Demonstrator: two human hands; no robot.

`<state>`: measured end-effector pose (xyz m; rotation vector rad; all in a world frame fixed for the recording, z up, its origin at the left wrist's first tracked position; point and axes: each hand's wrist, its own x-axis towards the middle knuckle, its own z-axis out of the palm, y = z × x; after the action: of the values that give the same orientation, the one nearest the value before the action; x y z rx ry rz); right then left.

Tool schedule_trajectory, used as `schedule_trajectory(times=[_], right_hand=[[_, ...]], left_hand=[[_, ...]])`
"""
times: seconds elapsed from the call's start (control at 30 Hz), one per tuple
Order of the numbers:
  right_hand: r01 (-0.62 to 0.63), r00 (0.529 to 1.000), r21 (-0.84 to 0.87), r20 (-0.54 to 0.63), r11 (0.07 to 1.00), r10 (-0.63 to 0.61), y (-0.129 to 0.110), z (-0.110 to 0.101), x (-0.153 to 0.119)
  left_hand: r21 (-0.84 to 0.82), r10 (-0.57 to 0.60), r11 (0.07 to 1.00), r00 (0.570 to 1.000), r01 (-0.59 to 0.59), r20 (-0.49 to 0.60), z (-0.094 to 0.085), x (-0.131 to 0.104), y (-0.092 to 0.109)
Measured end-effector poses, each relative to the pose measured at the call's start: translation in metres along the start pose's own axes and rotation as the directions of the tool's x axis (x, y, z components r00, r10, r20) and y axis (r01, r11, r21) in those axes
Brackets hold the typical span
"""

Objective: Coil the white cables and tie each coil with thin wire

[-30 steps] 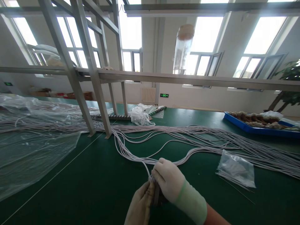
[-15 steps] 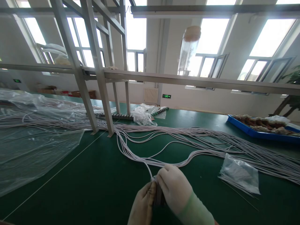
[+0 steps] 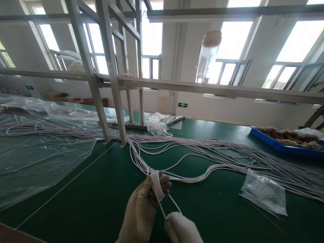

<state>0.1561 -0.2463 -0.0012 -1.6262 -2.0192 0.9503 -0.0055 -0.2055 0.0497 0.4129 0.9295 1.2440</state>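
White cable is wound in several loops as a coil (image 3: 157, 186) around the fingers of my gloved left hand (image 3: 143, 206), whose thumb presses on its near side. Below and to the right, my gloved right hand (image 3: 183, 227) is closed on the cable (image 3: 162, 208) that runs down from the coil. A second stretch of cable also runs from the coil down to this hand. Behind the coil lies a long bundle of pale cables (image 3: 202, 143), with a looser strand group (image 3: 192, 179) curving toward my left hand.
On the right, a clear bag (image 3: 265, 192) lies with thin rods beside it. A blue tray (image 3: 268, 141) sits farther back. Metal rack posts (image 3: 117, 111) stand on the green table (image 3: 88, 199). Plastic sheeting (image 3: 50, 162) covers cables at left. A lidded bottle (image 3: 208, 57) stands on the shelf.
My hands were close together at the coil. Now my left hand has moved up and left, showing the loops, and my right hand has drawn down and away with the cable.
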Motion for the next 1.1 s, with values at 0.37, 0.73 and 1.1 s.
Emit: schedule_trajectory(times=[0.37, 0.73, 1.1], right_hand=[[0.071, 0.997, -0.027, 0.017, 0.997, -0.070, 0.011, -0.006, 0.013], [0.048, 0.999, -0.069, 0.026, 0.996, -0.047, 0.018, -0.021, 0.013], [0.155, 0.988, -0.139, -0.001, 0.978, -0.157, 0.038, -0.019, -0.005]], left_hand=[[-0.138, -0.132, 0.981, 0.991, 0.135, 0.035, 0.002, -0.001, -0.005], [-0.157, -0.137, 0.977, 0.990, 0.142, 0.040, 0.001, -0.003, -0.007], [-0.454, -0.391, 0.797, 0.913, 0.398, 0.115, 0.006, -0.007, 0.008]])
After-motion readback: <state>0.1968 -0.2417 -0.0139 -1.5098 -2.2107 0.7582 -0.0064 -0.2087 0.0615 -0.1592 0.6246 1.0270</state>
